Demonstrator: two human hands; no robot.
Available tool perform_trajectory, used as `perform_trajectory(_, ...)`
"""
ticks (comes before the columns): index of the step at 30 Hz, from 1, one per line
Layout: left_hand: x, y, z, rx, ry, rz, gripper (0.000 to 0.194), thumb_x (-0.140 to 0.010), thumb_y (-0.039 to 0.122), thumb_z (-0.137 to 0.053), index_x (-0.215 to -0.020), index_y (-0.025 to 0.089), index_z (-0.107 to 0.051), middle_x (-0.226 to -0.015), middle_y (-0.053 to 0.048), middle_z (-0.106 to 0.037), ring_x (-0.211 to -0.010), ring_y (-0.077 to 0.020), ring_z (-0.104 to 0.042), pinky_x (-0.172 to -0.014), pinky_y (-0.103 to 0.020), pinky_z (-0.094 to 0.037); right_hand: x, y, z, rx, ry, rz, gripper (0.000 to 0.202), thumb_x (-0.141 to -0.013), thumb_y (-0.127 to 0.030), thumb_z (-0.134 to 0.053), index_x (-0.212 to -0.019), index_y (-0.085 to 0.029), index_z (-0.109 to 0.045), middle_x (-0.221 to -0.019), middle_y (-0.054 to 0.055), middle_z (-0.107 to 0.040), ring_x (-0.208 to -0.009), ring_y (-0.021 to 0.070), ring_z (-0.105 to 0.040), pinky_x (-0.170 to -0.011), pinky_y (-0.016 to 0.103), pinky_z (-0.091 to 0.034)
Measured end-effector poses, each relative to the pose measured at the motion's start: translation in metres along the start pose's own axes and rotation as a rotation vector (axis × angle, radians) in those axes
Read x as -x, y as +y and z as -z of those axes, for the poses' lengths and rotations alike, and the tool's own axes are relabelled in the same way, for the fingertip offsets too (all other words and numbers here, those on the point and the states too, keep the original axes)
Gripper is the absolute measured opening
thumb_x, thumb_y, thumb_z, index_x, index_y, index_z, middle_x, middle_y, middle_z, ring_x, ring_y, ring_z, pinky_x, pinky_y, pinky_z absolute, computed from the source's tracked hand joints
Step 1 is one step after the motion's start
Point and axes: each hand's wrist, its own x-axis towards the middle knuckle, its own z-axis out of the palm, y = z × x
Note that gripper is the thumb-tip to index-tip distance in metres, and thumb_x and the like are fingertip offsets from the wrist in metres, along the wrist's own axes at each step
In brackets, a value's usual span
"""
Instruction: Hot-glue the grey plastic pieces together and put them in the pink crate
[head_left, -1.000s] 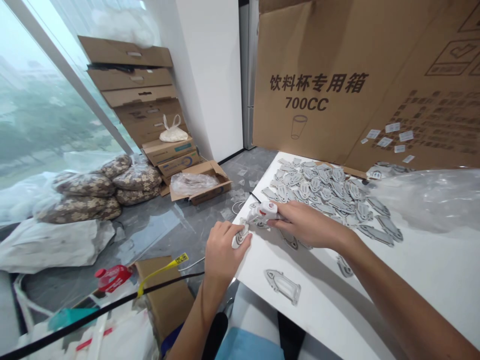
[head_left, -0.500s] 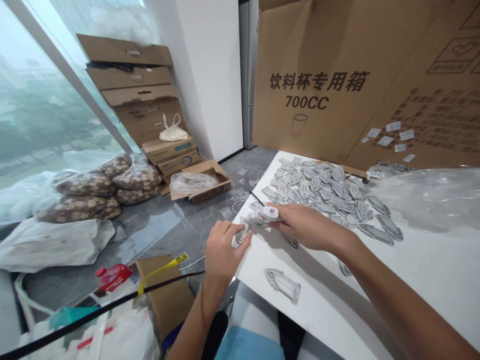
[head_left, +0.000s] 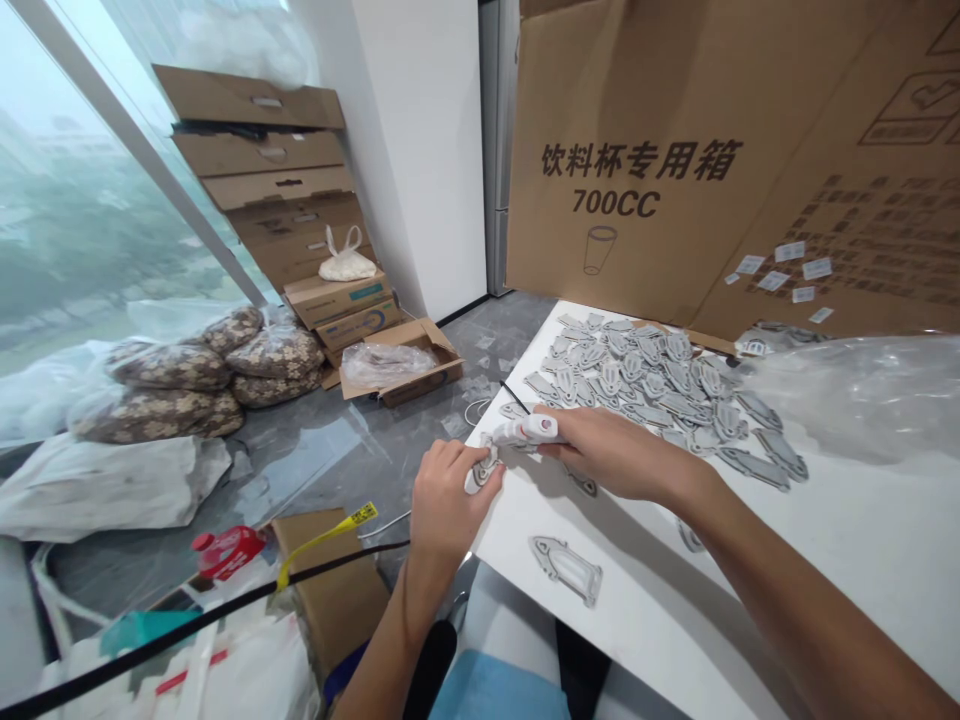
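My right hand (head_left: 600, 445) is closed around a white handheld tool (head_left: 529, 430) with a red mark on its side; a black cord-like piece rises beside it. The tool's front end meets a small grey-and-white flat part (head_left: 486, 470) at the table's left edge. Thumb and fingers of my left hand (head_left: 450, 495) pinch that part, covering much of it. Nearer me, a single grey frame-shaped piece (head_left: 568, 570) with a pointed end lies flat. Another piece (head_left: 690, 536) is partly hidden by my right forearm. Beyond my hands spreads a pile of similar grey pieces (head_left: 637, 370).
A large cardboard box (head_left: 622, 250) stands behind the white table (head_left: 847, 560). Clear plastic sheeting (head_left: 862, 400) lies at the right. On the floor are an open carton (head_left: 420, 385), patterned bags (head_left: 165, 385) and a box holding a red-labelled bottle (head_left: 232, 550). A black strap (head_left: 330, 572) crosses at lower left.
Both hands, the tool and the pinched part hold almost the same place. Only a very slight shift of the camera view shows.
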Motion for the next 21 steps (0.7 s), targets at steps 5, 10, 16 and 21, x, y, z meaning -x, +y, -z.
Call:
perform_trajectory(5, 0.0004, -0.0001, -0.0011, 0.002, 0.014, 0.004, 0.011, -0.094, 0.028, -0.085, -0.099, 0.023, -0.076, -0.092, -0.001, -0.074, -0.091, -0.0227, -0.064, -0.084, -0.037, -0.051, 0.0, 0.0001, -0.0009, 0.007, 0.006, 0.011, 0.01, -0.107, -0.025, -0.049, -0.097, -0.024, -0.051, -0.101, 0.003, -0.072, -0.087, 0.0216, -0.058, -0.073, 0.033, -0.038)
perform_trajectory(10, 0.0007, -0.0008, -0.0019, 0.007, 0.022, 0.0, 0.011, -0.094, 0.028, -0.085, -0.099, 0.023, -0.076, -0.092, -0.001, -0.074, -0.09, -0.022, -0.064, -0.085, -0.036, -0.051, -0.0005, 0.0031, -0.0026, 0.013, 0.008, 0.013, 0.01, -0.108, -0.026, -0.048, -0.099, -0.024, -0.051, -0.101, 0.002, -0.071, -0.088, 0.0213, -0.059, -0.074, 0.033, -0.038)
perform_trajectory(16, 0.0007, -0.0009, -0.0021, -0.003, 0.028, -0.01, 0.012, -0.094, 0.028, -0.086, -0.1, 0.023, -0.076, -0.092, -0.001, -0.074, -0.09, -0.0223, -0.065, -0.084, -0.036, -0.051, -0.0018, 0.0067, -0.0018, 0.016, -0.013, 0.002, 0.009, -0.108, -0.026, -0.048, -0.1, -0.024, -0.052, -0.102, 0.002, -0.07, -0.089, 0.0217, -0.06, -0.075, 0.033, -0.038)
perform_trajectory(21, 0.0004, -0.0004, -0.0023, -0.001, 0.036, -0.017, 0.012, -0.094, 0.028, -0.086, -0.099, 0.023, -0.076, -0.092, -0.001, -0.074, -0.09, -0.0218, -0.064, -0.083, -0.035, -0.051, -0.0012, 0.0069, -0.0012, 0.003, -0.02, -0.01, 0.007, -0.108, -0.026, -0.048, -0.102, -0.024, -0.052, -0.104, 0.003, -0.071, -0.092, 0.0225, -0.061, -0.076, 0.034, -0.039)
